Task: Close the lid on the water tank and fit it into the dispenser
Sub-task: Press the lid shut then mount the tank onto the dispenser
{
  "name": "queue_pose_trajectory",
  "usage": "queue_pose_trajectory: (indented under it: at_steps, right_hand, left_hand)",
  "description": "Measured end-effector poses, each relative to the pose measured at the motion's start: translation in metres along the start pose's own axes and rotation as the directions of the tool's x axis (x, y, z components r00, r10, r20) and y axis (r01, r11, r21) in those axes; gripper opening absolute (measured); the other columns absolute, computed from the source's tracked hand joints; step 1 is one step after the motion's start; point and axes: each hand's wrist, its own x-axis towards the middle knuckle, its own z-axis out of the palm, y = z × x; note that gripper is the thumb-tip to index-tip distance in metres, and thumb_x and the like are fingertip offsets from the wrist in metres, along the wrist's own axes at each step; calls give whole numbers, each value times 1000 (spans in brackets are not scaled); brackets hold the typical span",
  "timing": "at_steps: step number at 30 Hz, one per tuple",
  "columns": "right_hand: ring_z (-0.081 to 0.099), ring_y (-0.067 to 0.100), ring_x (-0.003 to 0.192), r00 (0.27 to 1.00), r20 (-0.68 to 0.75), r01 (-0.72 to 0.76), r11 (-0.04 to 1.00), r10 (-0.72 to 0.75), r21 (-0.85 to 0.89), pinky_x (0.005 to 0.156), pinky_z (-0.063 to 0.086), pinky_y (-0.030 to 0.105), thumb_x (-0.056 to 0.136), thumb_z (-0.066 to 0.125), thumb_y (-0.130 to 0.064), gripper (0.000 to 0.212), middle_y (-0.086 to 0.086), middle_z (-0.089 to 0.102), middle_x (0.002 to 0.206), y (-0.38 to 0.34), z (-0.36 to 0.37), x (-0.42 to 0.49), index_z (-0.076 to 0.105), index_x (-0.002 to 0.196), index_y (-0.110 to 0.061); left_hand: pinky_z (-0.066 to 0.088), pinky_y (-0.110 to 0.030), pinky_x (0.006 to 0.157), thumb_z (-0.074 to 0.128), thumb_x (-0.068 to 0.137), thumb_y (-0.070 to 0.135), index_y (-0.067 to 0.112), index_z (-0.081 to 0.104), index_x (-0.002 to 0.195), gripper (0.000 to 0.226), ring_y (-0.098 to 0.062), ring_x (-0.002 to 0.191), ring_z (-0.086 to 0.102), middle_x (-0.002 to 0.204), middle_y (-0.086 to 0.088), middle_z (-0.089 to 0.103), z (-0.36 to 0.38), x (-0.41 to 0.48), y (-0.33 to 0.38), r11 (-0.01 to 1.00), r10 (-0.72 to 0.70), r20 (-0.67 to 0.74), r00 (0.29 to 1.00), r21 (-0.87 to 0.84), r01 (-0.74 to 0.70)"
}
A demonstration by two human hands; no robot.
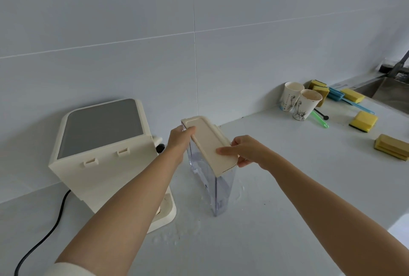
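Head view: my left hand (179, 139) and right hand (247, 151), fingers clamped on cream flat plastic lid (210, 145) ends, square it atop clear rectangular water tank (218, 191) standing on wet white surface (287, 187) beside cream boxy dispenser (99, 154), near for fitting.

Two cups (292, 97) (306, 105), four sponges (363, 121) (352, 95) (391, 147) (319, 89)

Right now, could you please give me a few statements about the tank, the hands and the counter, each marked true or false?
1. Both hands, left and right, touch the lid. True.
2. The tank sits inside the dispenser. False: it stands on the counter beside it.
3. Two paper cups stand near the sponges. True.
4. The counter is dry. False: water lies around the tank.
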Motion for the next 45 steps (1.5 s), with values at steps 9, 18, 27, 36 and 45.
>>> queue_pose_trajectory:
  at_steps: [9, 18, 27, 36, 45]
  right_hand:
    - [59, 20, 78, 999, -11, -48, 999, 49, 21, 70, 47, 26, 73, 67, -45, 50, 7, 58, 101, -6, 23, -4, 47, 102, -9]
    - [60, 23, 94, 999, -7, -38, 999, 38, 4, 88, 45, 37, 73, 63, -53, 86, 9, 53, 128, -9, 16, 2, 21, 137, -14]
    - [25, 24, 140, 974, -55, 214, 973, -219, -87, 109, 25, 34, 88, 48, -41, 67, 8, 22, 154, -44, -11, 25, 19, 145, -21]
    - [37, 30, 131, 974, 74, 228, 941, -216, -249, 104, 36, 39, 85, 52, -44, 63, 8, 31, 149, -53, 5, 50, 28, 141, -28]
    - [24, 36, 137, 972, 111, 235, 864, -207, -445, 107, 31, 44, 83, 52, -48, 67, 10, 1, 155, -53, 7, 59, 21, 141, -40]
  left_hand:
    - [34, -31, 77, 43, 90, 16, 25, 47, 64, 28, -21, 86, 43, 91, -7, 48, 11, 1, 15, 989, 72, 111, 991, 122, -86]
    - [44, -33, 89, 55, 86, 24, 16, 62, 108, 25, -23, 102, 54, 112, -7, 56, 10, -11, 18, 982, 97, 129, 987, 151, -116]
    - [38, -28, 90, 67, 77, 41, 15, 22, 145, 85, -22, 134, 37, 151, -4, 32, 5, -63, -4, 971, 106, 18, 994, 211, -108]
    - [47, -38, 96, 79, 62, 43, 13, 32, 133, 90, -25, 117, 50, 129, -7, 51, 29, -73, -28, 898, 167, -22, 986, 415, -142]
    - [47, -36, 92, 81, 58, 42, 12, 39, 129, 88, -24, 113, 54, 124, -8, 56, 29, -68, -27, 839, 214, -54, 975, 522, -155]
